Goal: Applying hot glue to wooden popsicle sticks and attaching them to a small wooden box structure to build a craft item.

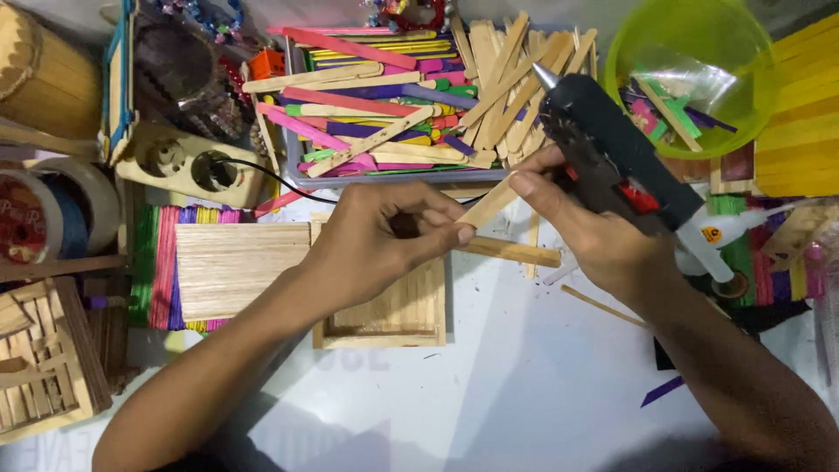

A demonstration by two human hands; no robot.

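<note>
My left hand pinches 1 plain wooden stick above a small stick box on the desk. My right hand grips a black glue gun, fingertips on the stick. The hot nozzle sits close; I could burn fingers or skew the stick.

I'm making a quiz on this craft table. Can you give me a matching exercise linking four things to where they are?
Things:
1. black glue gun
2. plain wooden craft stick
3. translucent green plastic bowl
4. beige power strip

Places:
A. far right of the table
B. pinched between both hands
C. in the right hand
D. left of the stick tray, cord plugged in

Pairs: 1-C, 2-B, 3-A, 4-D
</note>
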